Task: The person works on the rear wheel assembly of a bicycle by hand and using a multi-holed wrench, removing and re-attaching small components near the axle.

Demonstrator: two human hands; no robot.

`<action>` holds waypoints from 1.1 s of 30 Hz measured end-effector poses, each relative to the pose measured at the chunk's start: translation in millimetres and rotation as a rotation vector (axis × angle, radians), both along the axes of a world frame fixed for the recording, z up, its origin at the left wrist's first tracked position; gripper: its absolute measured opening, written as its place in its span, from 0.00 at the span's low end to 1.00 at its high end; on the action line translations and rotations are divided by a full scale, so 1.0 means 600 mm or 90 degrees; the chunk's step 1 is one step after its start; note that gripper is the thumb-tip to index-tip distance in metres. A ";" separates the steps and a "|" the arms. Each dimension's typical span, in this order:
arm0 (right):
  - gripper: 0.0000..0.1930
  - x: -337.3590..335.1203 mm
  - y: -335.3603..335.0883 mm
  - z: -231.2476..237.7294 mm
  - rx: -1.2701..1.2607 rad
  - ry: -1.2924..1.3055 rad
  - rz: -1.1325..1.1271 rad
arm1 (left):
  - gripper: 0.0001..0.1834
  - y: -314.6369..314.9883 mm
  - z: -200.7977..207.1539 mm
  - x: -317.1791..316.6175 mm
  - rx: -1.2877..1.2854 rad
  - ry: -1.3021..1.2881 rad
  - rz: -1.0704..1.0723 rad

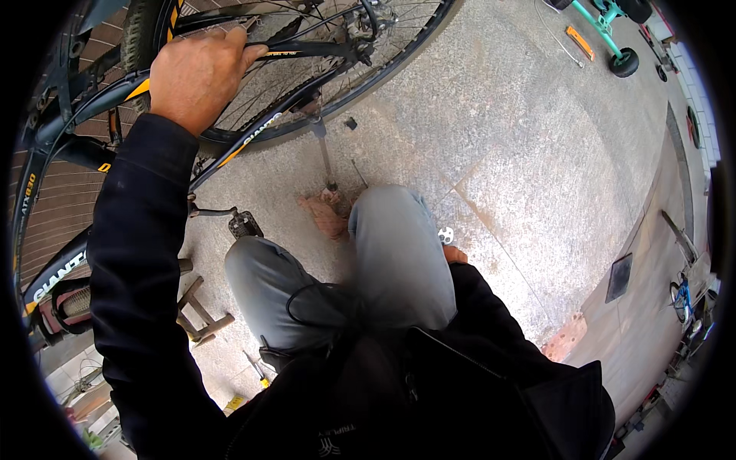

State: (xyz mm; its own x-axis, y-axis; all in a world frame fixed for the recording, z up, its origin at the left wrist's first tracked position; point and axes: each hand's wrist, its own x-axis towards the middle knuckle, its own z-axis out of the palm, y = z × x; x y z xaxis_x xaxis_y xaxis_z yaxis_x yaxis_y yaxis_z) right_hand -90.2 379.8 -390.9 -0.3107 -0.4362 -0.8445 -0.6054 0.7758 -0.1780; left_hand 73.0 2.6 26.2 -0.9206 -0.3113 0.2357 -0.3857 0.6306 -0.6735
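My left hand (pixel 195 79) is closed round a dark frame tube (pixel 307 48) of a black and orange bicycle, beside its rear wheel (pixel 410 57). The thumb lies along the tube toward the wheel hub. My right hand (pixel 456 254) shows only in part past my right knee, its fingers hidden. Close to it is a small white disc with dark holes (pixel 445 235); whether the hand holds it I cannot tell. A metal leg (pixel 322 149) runs down from the bicycle to a reddish lump (pixel 328 215) on the floor. A black pedal (pixel 245 225) is near my left knee.
A small wooden stool (pixel 201 310) stands left of my legs. At the upper right lie an orange-handled knife (pixel 580 43), a thin pale cable (pixel 563 46) and a teal wheeled frame (pixel 602 27). Farther right are a dark flat plate (pixel 619 277) and a blue bicycle (pixel 681 299).
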 end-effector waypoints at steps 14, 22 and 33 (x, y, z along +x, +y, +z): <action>0.29 0.033 0.028 -0.043 -0.175 0.109 -0.210 | 0.18 -0.001 0.000 0.004 0.024 0.042 0.007; 0.17 0.038 0.031 -0.041 -0.163 0.170 -0.140 | 0.18 -0.017 -0.005 0.019 -0.008 0.067 -0.029; 0.14 0.004 0.001 0.063 -0.244 0.125 -0.181 | 0.19 -0.009 0.000 0.014 0.013 0.079 -0.085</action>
